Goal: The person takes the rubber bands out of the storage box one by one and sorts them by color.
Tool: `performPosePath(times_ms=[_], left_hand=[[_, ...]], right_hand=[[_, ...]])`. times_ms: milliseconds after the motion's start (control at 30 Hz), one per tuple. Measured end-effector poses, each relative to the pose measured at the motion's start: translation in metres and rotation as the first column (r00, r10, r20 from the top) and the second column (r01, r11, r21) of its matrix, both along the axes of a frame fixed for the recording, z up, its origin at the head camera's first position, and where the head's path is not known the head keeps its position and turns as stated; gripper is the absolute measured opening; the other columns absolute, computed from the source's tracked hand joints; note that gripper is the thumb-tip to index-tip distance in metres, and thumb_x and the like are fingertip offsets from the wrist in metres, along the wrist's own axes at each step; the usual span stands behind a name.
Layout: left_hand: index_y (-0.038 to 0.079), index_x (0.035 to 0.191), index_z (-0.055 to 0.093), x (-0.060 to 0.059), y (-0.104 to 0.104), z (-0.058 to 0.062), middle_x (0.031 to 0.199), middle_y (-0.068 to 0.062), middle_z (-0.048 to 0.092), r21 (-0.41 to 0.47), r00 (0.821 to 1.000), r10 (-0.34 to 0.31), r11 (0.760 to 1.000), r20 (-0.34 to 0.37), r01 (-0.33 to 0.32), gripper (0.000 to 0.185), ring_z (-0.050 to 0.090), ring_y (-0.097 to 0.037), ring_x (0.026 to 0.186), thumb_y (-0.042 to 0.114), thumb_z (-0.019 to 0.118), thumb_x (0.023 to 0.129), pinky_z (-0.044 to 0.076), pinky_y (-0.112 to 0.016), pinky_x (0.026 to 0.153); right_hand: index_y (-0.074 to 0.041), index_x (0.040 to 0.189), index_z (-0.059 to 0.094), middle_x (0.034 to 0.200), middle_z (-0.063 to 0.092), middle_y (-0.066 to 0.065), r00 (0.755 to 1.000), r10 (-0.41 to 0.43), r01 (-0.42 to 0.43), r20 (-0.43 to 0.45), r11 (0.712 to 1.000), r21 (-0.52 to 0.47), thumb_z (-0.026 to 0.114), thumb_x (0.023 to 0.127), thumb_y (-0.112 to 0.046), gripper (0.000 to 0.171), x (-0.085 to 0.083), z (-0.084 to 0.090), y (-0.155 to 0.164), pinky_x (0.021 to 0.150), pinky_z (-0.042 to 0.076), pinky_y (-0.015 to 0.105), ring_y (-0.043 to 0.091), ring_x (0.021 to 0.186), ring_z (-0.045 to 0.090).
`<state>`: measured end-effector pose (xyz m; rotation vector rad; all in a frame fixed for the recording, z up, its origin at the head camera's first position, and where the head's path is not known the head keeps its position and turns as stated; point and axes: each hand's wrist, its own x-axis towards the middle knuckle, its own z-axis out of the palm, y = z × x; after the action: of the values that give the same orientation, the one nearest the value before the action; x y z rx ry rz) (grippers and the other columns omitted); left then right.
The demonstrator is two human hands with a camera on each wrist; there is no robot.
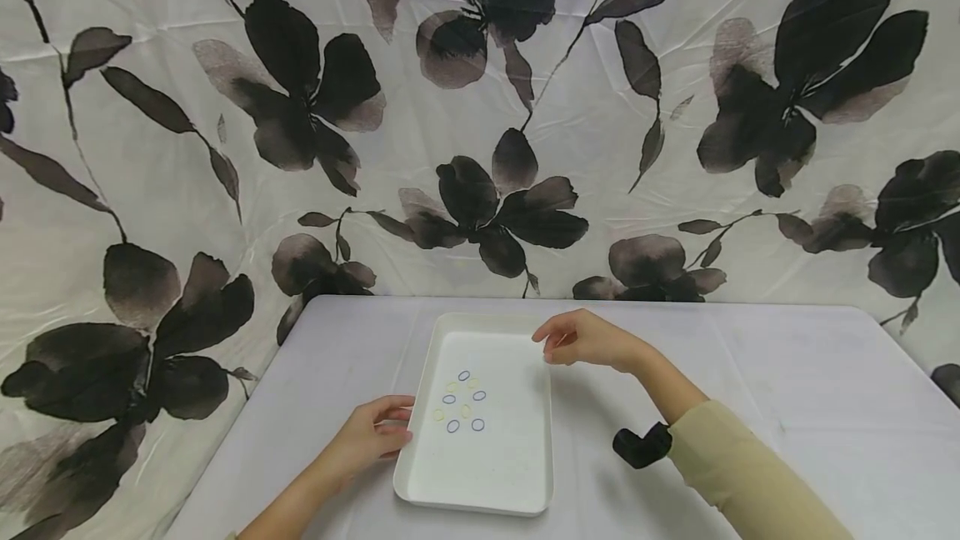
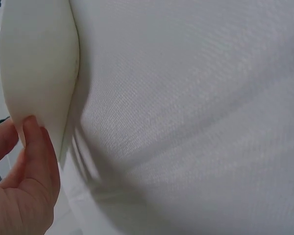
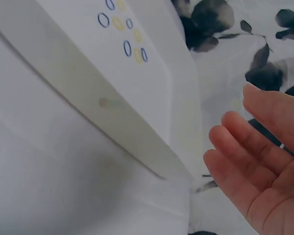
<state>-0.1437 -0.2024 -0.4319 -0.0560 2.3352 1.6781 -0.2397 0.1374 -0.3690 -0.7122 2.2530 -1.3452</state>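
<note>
A shallow white tray (image 1: 491, 477) lies lengthwise on the table in the head view. On its floor, left of the middle, are several thin blue rings (image 1: 473, 397) and yellow rings (image 1: 461, 412), loosely grouped. My left hand (image 1: 367, 440) is at the tray's left side; in the left wrist view its thumb and fingers pinch the rim. Near the far right corner is my right hand (image 1: 588, 340), fingers loosely bent and holding nothing. The right wrist view shows these fingers (image 3: 230, 169) apart from the tray wall.
White cloth covers the table (image 1: 750, 407), whose far edge runs behind the tray. A white curtain (image 1: 660, 190) with dark flowers hangs beyond it. A black object (image 1: 642, 446) sits by the right sleeve (image 1: 738, 457).
</note>
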Motion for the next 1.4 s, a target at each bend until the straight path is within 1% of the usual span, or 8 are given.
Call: performPosePath(times_ms=[167, 333, 567, 933, 1033, 1133, 1267, 1400], left_hand=[[-0.007, 0.126, 0.049, 0.0, 0.0, 0.001, 0.109, -0.018, 0.056, 0.004, 1.0, 0.015, 1.0, 0.008, -0.015, 0.05, 0.06, -0.02, 0.086, -0.01, 0.063, 0.078, 0.055, -0.039, 0.072], [-0.006, 0.125, 0.051, 0.0, 0.0, 0.001, 0.109, -0.017, 0.057, -0.01, 0.999, 0.041, 0.999, 0.024, -0.041, 0.049, 0.061, -0.021, 0.087, -0.008, 0.065, 0.078, 0.055, -0.038, 0.071], [-0.005, 0.122, 0.053, -0.002, 0.002, 0.002, 0.106, -0.016, 0.057, -0.022, 0.996, 0.081, 0.997, 0.045, -0.08, 0.047, 0.061, -0.02, 0.085, -0.01, 0.065, 0.077, 0.054, -0.037, 0.07], [-0.005, 0.122, 0.053, -0.007, 0.004, 0.0, 0.104, -0.016, 0.057, -0.044, 0.995, 0.08, 0.996, 0.058, -0.077, 0.048, 0.061, -0.021, 0.081, -0.012, 0.065, 0.075, 0.054, -0.036, 0.067], [-0.004, 0.122, 0.053, -0.008, 0.005, 0.0, 0.103, -0.016, 0.057, -0.051, 0.995, 0.08, 0.996, 0.061, -0.076, 0.049, 0.061, -0.02, 0.08, -0.012, 0.065, 0.075, 0.054, -0.036, 0.066], [-0.005, 0.122, 0.052, -0.008, 0.004, 0.001, 0.104, -0.016, 0.057, -0.051, 0.996, 0.068, 0.997, 0.055, -0.065, 0.049, 0.061, -0.02, 0.08, -0.011, 0.065, 0.075, 0.054, -0.036, 0.067], [-0.006, 0.122, 0.052, -0.007, 0.004, 0.004, 0.104, -0.016, 0.057, -0.056, 0.997, 0.056, 0.997, 0.056, -0.053, 0.048, 0.061, -0.02, 0.08, -0.01, 0.065, 0.076, 0.054, -0.036, 0.067], [-0.005, 0.122, 0.052, -0.006, 0.005, 0.006, 0.104, -0.015, 0.057, -0.054, 0.996, 0.054, 0.997, 0.068, -0.05, 0.048, 0.06, -0.02, 0.08, -0.01, 0.065, 0.076, 0.054, -0.035, 0.068]], right_hand=[[0.005, 0.111, 0.061, 0.084, 0.063, 0.006, 0.998, -0.046, 0.047, 0.042, 0.999, -0.02, 0.066, 0.083, -0.004, 0.029, -0.002, -0.009, -0.018, 0.071, 0.051, 0.029, 0.016, 0.075, 0.058], [0.006, 0.109, 0.062, 0.08, 0.062, 0.005, 0.994, -0.087, 0.087, 0.066, 0.996, -0.008, 0.065, 0.083, -0.001, 0.027, -0.005, -0.016, -0.034, 0.066, 0.05, 0.028, 0.015, 0.07, 0.055], [0.007, 0.106, 0.063, 0.077, 0.06, 0.005, 0.991, -0.107, 0.106, 0.083, 0.994, 0.021, 0.065, 0.08, 0.001, 0.027, -0.009, -0.024, -0.057, 0.064, 0.051, 0.028, 0.014, 0.068, 0.054], [0.003, 0.092, 0.065, 0.065, 0.056, 0.0, 0.988, -0.138, 0.131, 0.073, 0.987, 0.095, 0.068, 0.077, 0.001, 0.015, -0.007, -0.043, -0.092, 0.053, 0.046, 0.023, 0.013, 0.057, 0.049], [0.001, 0.086, 0.066, 0.062, 0.054, -0.001, 0.984, -0.167, 0.159, 0.06, 0.98, 0.122, 0.069, 0.075, 0.002, 0.012, -0.005, -0.049, -0.098, 0.051, 0.044, 0.022, 0.012, 0.055, 0.048], [-0.002, 0.079, 0.067, 0.059, 0.053, -0.002, 0.98, -0.198, 0.192, 0.018, 0.967, 0.166, 0.072, 0.074, 0.0, 0.007, -0.003, -0.055, -0.103, 0.047, 0.042, 0.02, 0.01, 0.052, 0.047], [-0.004, 0.069, 0.066, 0.054, 0.052, -0.003, 0.97, -0.243, 0.244, -0.029, 0.951, 0.191, 0.077, 0.071, -0.003, 0.011, 0.0, -0.064, -0.109, 0.043, 0.039, 0.017, 0.008, 0.048, 0.046], [-0.006, 0.064, 0.064, 0.053, 0.052, -0.004, 0.961, -0.259, 0.273, -0.093, 0.936, 0.222, 0.08, 0.068, -0.005, 0.017, 0.003, -0.068, -0.115, 0.043, 0.037, 0.017, 0.007, 0.048, 0.045]])
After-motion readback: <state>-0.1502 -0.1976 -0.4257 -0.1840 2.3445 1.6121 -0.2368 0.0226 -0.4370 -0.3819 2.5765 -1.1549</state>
